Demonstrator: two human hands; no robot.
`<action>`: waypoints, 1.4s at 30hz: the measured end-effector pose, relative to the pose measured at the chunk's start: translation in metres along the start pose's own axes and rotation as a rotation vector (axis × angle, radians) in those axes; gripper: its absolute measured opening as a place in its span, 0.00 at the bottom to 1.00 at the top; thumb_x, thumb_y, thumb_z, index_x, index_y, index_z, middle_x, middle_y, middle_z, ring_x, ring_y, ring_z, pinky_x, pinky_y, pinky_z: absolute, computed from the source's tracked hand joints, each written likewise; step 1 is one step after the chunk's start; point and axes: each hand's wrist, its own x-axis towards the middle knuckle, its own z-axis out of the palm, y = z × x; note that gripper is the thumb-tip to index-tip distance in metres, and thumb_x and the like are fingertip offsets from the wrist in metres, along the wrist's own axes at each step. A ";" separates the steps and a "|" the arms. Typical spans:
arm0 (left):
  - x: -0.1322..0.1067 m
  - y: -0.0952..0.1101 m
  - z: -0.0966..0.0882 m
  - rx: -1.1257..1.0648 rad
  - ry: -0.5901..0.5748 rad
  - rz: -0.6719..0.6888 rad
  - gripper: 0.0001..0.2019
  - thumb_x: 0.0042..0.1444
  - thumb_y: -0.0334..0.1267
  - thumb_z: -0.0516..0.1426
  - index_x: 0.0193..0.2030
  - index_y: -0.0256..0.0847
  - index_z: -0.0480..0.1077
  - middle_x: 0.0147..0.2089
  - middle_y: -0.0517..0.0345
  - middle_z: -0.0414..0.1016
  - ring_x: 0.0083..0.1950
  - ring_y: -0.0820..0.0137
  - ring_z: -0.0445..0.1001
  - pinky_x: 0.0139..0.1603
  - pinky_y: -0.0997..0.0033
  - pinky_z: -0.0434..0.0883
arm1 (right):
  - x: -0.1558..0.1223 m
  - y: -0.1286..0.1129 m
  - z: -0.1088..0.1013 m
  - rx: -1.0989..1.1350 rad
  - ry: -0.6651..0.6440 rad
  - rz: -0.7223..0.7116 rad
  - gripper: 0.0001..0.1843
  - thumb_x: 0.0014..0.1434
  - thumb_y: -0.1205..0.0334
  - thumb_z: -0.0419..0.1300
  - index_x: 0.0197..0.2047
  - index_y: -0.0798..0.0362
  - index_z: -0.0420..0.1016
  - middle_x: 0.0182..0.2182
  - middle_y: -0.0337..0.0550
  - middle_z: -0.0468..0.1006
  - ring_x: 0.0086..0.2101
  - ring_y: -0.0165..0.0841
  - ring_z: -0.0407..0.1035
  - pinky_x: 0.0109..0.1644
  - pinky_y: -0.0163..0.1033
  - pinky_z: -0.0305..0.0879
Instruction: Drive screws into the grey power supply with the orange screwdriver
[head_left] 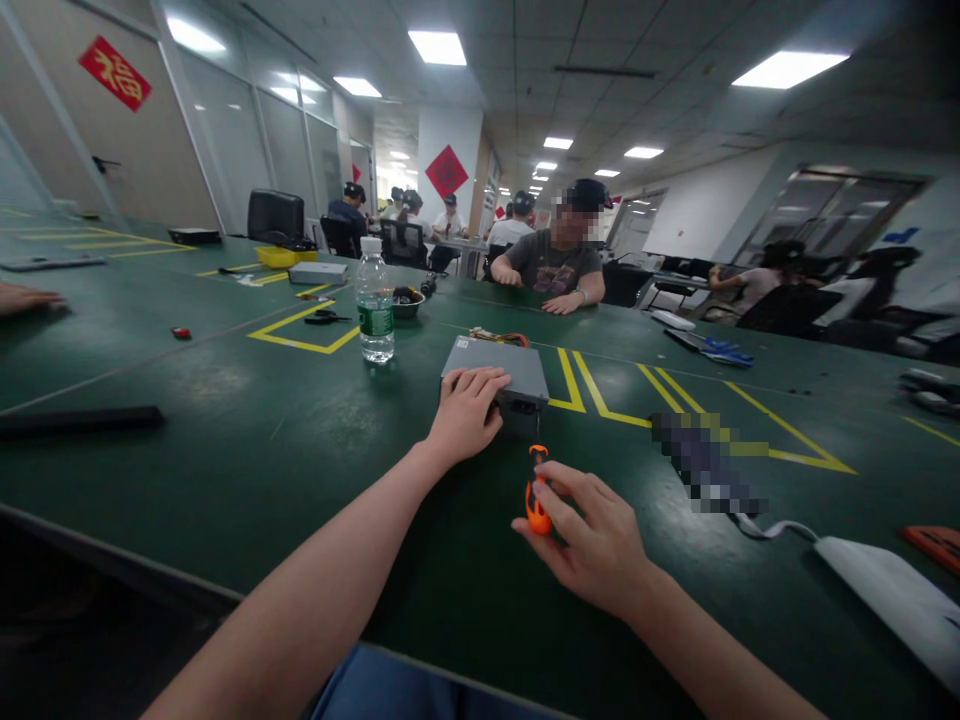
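Observation:
A grey metal computer power supply (510, 362) sits on the green table in front of me, with coloured wires (501, 337) at its far side. My left hand (463, 415) grips its near left corner, fingers over the top and thumb at the front face. Between the thumb and fingers of my right hand (596, 535) is an orange and black screwdriver (537, 512). Its handle is close to my side and its thin shaft points away, at the power supply's near right face. Whether the tip touches a screw is too small to tell.
Left of the power supply stands a water bottle (376, 310), with a bowl of small parts (406, 304) behind it. A white pouch (885, 590) lies at right, a black bar (82, 422) at left. A person (559, 265) sits across the table; another person's hand (30, 299) rests far left.

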 end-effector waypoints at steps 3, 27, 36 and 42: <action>0.000 0.000 0.000 0.001 -0.001 0.000 0.21 0.51 0.31 0.51 0.53 0.46 0.61 0.58 0.59 0.64 0.59 0.66 0.58 0.61 0.59 0.49 | -0.003 0.000 -0.001 0.041 0.032 0.035 0.11 0.55 0.65 0.56 0.42 0.56 0.62 0.44 0.56 0.69 0.35 0.33 0.68 0.33 0.38 0.68; 0.000 0.001 0.003 -0.007 0.044 -0.022 0.16 0.57 0.37 0.49 0.52 0.46 0.62 0.56 0.59 0.66 0.58 0.67 0.59 0.60 0.60 0.50 | 0.005 0.002 0.005 -0.097 -0.084 0.059 0.04 0.56 0.65 0.55 0.36 0.55 0.68 0.37 0.49 0.70 0.30 0.29 0.67 0.31 0.35 0.65; 0.001 0.002 0.004 -0.010 0.058 -0.019 0.14 0.57 0.37 0.49 0.51 0.46 0.62 0.56 0.61 0.66 0.58 0.68 0.59 0.61 0.60 0.49 | 0.006 0.009 -0.005 -0.038 0.081 0.130 0.07 0.54 0.69 0.56 0.38 0.54 0.66 0.36 0.47 0.71 0.35 0.32 0.68 0.34 0.36 0.67; 0.000 0.002 0.004 -0.012 0.053 -0.024 0.15 0.57 0.36 0.49 0.51 0.46 0.62 0.56 0.60 0.66 0.58 0.68 0.59 0.61 0.60 0.49 | 0.009 0.001 -0.008 0.031 0.083 0.042 0.08 0.54 0.68 0.56 0.40 0.55 0.66 0.37 0.49 0.71 0.36 0.32 0.69 0.36 0.37 0.68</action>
